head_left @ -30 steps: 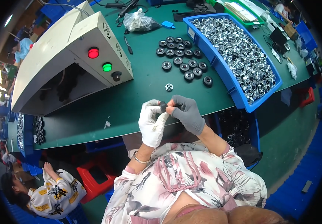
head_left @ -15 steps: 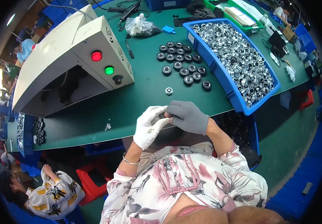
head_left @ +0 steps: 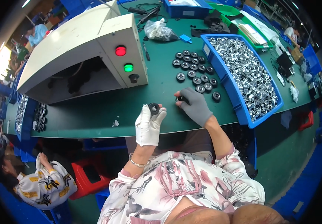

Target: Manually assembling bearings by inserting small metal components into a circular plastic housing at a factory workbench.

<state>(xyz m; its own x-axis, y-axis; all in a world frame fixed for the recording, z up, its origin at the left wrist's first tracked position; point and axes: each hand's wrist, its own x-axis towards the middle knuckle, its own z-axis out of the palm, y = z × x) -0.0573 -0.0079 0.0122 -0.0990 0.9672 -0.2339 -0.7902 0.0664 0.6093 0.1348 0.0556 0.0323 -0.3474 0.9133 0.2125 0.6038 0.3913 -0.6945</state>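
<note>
My left hand (head_left: 148, 125), in a white glove with bare fingertips, holds a black ring-shaped part (head_left: 153, 108) upright between thumb and fingers. A pale spot shows in the ring's middle. Farther right, my right hand (head_left: 194, 105), in a grey fingerless glove, reaches down at the green table, its fingertips closed on a small silver part (head_left: 176, 99). Something dark shows between those fingers; its shape is mostly hidden. Beyond the right hand, several round black parts with silver centres (head_left: 193, 67) stand in a loose group on the table.
A blue bin (head_left: 225, 84) full of shiny silver parts stands at the right. To the left is a beige machine (head_left: 105, 41) with red and green lights. A bagged bundle (head_left: 159, 30) and a black pen (head_left: 146, 51) lie behind. Another person sits at lower left.
My hands, together before, have parted. The right hand moved to the silver part on the table; the left now shows the black ring. The whole view has shifted.
</note>
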